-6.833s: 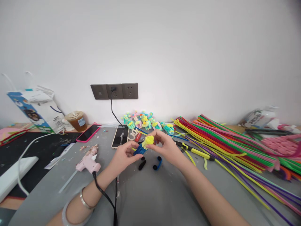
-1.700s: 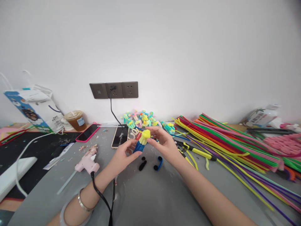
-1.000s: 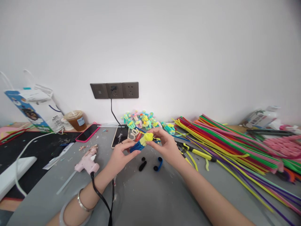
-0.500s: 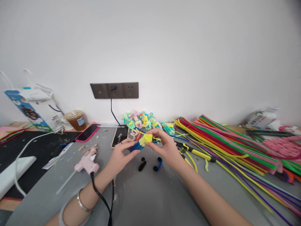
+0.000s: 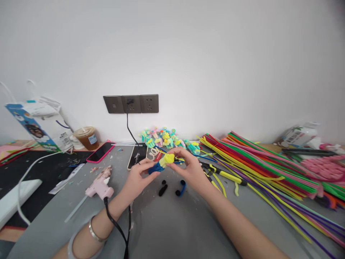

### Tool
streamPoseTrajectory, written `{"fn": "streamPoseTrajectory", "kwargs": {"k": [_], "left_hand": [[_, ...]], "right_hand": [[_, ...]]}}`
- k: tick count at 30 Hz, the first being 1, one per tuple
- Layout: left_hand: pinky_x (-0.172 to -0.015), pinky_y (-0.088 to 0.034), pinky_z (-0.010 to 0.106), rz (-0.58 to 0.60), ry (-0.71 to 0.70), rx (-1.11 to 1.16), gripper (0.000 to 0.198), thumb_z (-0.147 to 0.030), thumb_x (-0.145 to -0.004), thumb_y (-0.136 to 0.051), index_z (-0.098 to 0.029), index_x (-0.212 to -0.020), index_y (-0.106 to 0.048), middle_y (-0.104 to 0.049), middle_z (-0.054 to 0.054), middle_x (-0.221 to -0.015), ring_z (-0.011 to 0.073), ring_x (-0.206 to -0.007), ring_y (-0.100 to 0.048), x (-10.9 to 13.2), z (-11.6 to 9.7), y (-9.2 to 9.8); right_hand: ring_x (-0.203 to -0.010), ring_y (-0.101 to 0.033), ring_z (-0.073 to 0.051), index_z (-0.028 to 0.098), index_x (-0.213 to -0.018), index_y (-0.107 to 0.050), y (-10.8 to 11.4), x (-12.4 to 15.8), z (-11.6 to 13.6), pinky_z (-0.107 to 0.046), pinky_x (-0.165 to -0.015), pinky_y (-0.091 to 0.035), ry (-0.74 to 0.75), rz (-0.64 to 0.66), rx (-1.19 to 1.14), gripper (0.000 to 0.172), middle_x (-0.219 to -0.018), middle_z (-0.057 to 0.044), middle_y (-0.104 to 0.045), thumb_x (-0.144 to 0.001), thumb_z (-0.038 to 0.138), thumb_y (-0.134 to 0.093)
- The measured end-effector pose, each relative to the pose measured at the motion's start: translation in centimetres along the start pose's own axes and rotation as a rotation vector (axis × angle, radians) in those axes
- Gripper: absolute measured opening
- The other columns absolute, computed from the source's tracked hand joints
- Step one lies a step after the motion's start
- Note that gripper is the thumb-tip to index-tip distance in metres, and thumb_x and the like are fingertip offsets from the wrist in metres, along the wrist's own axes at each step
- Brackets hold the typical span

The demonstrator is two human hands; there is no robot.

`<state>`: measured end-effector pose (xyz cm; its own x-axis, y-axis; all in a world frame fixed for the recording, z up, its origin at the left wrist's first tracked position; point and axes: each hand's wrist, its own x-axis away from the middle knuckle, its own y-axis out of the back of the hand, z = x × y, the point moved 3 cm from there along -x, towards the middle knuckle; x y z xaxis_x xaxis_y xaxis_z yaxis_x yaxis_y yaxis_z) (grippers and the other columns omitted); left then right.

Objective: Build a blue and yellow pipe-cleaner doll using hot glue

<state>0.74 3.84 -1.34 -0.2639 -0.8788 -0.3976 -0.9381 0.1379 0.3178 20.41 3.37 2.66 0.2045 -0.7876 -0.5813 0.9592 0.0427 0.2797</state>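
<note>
Both my hands hold a small pipe-cleaner figure above the grey table. It has a blue body and a yellow head and lies tilted, head up to the right. My left hand pinches the blue end. My right hand grips the yellow end with curled fingers. Just below the hands, a short black piece and a curved blue piece lie on the table.
A pink glue gun with a black cord lies left of my hands. Two phones, a pile of finished figures, an iced drink and a paper bag sit behind. Several long coloured pipe cleaners cover the right side.
The figure has tipped from nearly upright to lying slanted between my hands, and both hands have shifted slightly with it. Everything on the table has stayed put.
</note>
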Motion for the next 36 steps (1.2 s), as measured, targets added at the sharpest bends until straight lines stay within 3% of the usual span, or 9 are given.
{"fn": "streamPoseTrajectory", "kwargs": {"k": [36], "left_hand": [[-0.077, -0.054, 0.028, -0.015, 0.001, 0.030, 0.021, -0.025, -0.076, -0.077, -0.018, -0.096, -0.080, -0.070, 0.009, -0.097, 0.0200, -0.092, -0.065, -0.16, 0.15, 0.05]], "right_hand": [[-0.088, -0.063, -0.019, 0.022, -0.098, -0.062, -0.03, 0.05, 0.44, -0.032, -0.081, -0.050, -0.003, 0.019, 0.040, 0.012, -0.097, -0.005, -0.068, -0.086, 0.021, -0.064]]}}
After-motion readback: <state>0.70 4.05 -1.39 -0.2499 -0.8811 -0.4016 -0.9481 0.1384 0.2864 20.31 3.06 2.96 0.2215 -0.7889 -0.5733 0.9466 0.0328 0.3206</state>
